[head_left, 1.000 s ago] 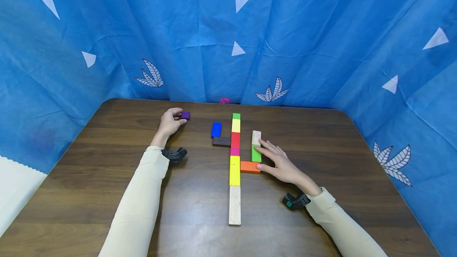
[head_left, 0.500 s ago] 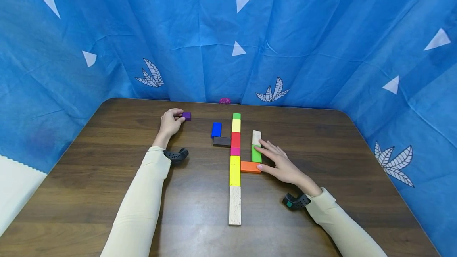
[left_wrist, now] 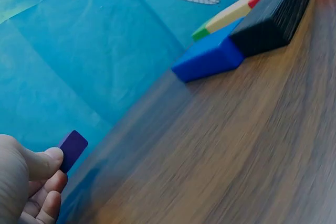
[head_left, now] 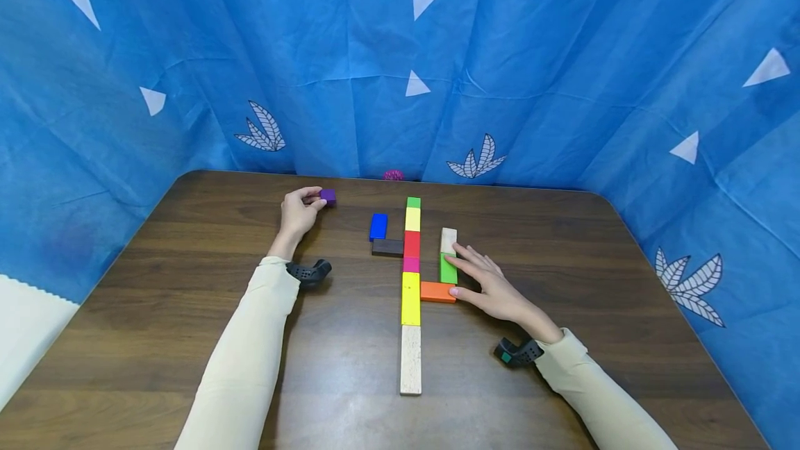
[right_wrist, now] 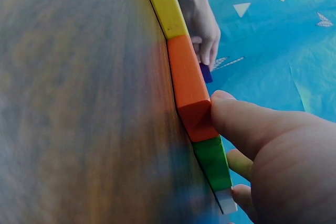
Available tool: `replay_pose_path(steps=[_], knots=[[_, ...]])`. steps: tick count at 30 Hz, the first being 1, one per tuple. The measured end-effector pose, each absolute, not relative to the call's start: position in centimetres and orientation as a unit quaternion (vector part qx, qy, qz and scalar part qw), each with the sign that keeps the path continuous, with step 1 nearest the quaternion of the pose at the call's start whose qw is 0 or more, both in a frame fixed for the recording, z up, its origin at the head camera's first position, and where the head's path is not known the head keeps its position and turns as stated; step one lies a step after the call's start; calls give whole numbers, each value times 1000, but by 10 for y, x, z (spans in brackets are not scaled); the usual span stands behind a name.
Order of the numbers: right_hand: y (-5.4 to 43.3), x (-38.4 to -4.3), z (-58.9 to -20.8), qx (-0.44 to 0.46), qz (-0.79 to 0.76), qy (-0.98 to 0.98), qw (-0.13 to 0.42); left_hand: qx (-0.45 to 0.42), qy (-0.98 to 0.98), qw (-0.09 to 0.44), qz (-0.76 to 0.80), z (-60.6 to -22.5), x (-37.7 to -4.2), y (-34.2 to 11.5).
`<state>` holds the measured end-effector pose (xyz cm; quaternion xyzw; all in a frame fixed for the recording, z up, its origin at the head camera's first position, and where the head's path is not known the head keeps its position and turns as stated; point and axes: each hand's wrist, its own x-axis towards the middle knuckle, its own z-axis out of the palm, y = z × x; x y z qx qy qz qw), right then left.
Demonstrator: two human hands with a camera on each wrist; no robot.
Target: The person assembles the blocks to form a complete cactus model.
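My left hand [head_left: 298,214] pinches a small purple block [head_left: 328,197] between thumb and fingers near the table's far edge. In the left wrist view the purple block [left_wrist: 74,149] appears raised off the wood. My right hand [head_left: 490,290] lies with fingers extended beside several blocks. Its thumb touches the end of an orange block [head_left: 436,292], and its fingers reach to a green block [head_left: 447,271] and a pale wooden block [head_left: 448,239]. The orange block meets a long row of blocks at the yellow block [head_left: 410,299].
Left of the row, a black block [head_left: 387,248] abuts the red block [head_left: 412,244], with a blue block [head_left: 378,227] at its far-left corner. A long pale block [head_left: 410,360] forms the row's near end. Behind the brown table [head_left: 156,339] hangs a blue curtain [head_left: 350,33].
My left hand has shifted slightly right and away, and the purple block has risen a little in its pinch. My right hand and the laid blocks have stayed in place.
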<state>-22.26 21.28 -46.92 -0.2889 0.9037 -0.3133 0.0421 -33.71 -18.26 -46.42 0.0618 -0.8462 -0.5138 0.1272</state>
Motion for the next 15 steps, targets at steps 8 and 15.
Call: replay_pose_path(steps=[8,15], knots=[[213,-223,-469,-290,-310,905,41,38,-841,121,-527,-459,-339,-155],[212,-222,-468,-286,-314,904,46,5,-849,102,-519,-461,-342,-129]])
